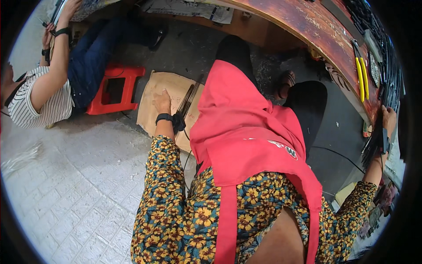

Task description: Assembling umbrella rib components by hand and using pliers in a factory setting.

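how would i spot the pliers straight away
Find the worn, reddish-brown wooden workbench at upper right. Near its edge, close to the person's right hand, lie the pliers. Their long yellow handles set them apart from the black strands alongside.

Just left of the red apron [246, 114], the left hand [162, 102] is over brown cardboard [174, 81], beside thin dark rods [187, 100]. Well right of the apron, the right hand [388, 119] is at a mass of thin black strips [390, 79]. Ahead and right of the apron are a wooden workbench [303, 24] and yellow-handled pliers [362, 79]; farther left of it are a red stool [99, 101] and a co-worker [44, 99].
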Available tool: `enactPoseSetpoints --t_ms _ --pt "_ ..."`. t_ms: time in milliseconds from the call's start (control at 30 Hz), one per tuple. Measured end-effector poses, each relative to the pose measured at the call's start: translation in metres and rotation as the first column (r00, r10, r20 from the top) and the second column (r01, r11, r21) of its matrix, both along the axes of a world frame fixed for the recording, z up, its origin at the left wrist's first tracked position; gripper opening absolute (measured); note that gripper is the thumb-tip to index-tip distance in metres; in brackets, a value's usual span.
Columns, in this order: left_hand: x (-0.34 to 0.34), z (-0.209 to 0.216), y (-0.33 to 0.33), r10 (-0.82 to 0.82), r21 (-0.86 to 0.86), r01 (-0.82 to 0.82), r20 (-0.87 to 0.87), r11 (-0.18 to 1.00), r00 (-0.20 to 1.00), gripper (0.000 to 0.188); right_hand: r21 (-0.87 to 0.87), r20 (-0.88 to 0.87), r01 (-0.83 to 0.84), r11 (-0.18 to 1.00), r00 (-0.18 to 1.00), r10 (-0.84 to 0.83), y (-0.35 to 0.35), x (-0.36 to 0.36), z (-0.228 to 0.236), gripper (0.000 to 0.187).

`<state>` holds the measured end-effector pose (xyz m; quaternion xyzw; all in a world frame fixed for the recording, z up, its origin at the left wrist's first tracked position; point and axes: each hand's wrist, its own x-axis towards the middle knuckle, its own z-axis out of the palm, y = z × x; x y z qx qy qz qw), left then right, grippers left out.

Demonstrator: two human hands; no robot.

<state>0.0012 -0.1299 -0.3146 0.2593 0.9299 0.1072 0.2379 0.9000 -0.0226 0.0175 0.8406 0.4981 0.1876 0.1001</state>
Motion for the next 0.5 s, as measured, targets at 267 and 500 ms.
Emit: enactPoseSetpoints --t_ms 267,500 --pt "-0.007 0.023 -0.013 -0.001 0.258 -0.004 0.017 0.966 1.000 0.059 0.012 0.042 -0.009 1.000 0.999 0.009 0.018 -0.008 -0.009 0.048" --pt "0.023 0.043 -0.060 0.125 0.248 -0.171 0.191 0.954 0.974 0.056 -0.088 -0.186 0.052 0.995 0.980 -0.067 0.020 0.025 -0.002 0.045"
